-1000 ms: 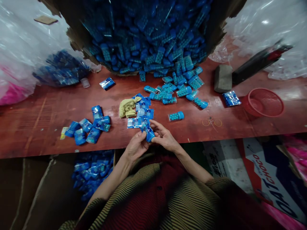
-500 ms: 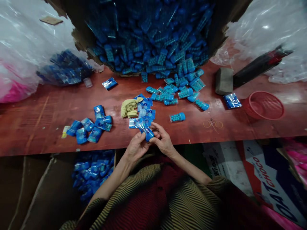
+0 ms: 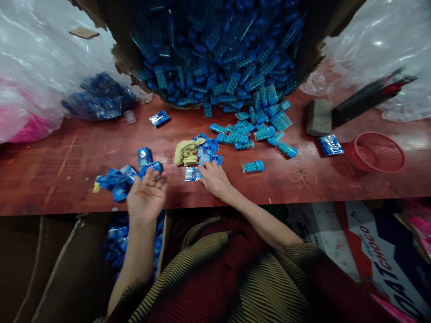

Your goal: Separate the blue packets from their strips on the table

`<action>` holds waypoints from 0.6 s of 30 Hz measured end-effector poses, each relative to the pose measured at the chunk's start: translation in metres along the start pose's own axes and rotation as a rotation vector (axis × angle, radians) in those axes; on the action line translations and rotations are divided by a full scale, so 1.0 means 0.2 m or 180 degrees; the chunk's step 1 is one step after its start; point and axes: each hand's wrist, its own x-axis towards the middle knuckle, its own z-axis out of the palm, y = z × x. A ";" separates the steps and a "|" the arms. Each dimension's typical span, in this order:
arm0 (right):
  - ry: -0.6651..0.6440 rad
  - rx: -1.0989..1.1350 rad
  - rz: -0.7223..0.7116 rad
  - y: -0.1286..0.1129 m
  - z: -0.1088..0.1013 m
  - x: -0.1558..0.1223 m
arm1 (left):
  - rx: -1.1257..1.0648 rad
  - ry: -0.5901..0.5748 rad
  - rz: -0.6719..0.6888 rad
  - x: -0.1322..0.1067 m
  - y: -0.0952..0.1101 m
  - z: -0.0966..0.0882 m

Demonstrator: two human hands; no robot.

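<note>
My left hand (image 3: 147, 197) is palm up at the table's front edge, its fingers loosely apart and nothing visible in it. Just beyond it lies a loose group of filled blue packets (image 3: 112, 178), partly covered by the hand. My right hand (image 3: 217, 181) is palm down with fingers apart, its fingertips on a small pile of flat blue wrappers (image 3: 193, 174). A crumpled yellow cloth (image 3: 185, 151) rests against that pile. To the right lies one clear tube of blue balls with a blue cap (image 3: 253, 167).
A torn cardboard box (image 3: 117, 54) spills many blue-capped tubes (image 3: 235, 130) onto the red table (image 3: 84, 143). On the right stand a grey block (image 3: 318, 117) and a red plastic basket (image 3: 375, 152). Below the table edge, a box holds more blue packets (image 3: 116, 237).
Both hands held a blue packet together; now they are apart. My left hand has moved left to the filled packets, which have shifted. My right hand has moved up onto the wrappers.
</note>
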 end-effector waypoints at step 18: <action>0.0481 0.1505 0.0160 0.02 -0.01 -0.05 | 0.1506 -0.0454 -0.0061 -0.01 -0.44 0.11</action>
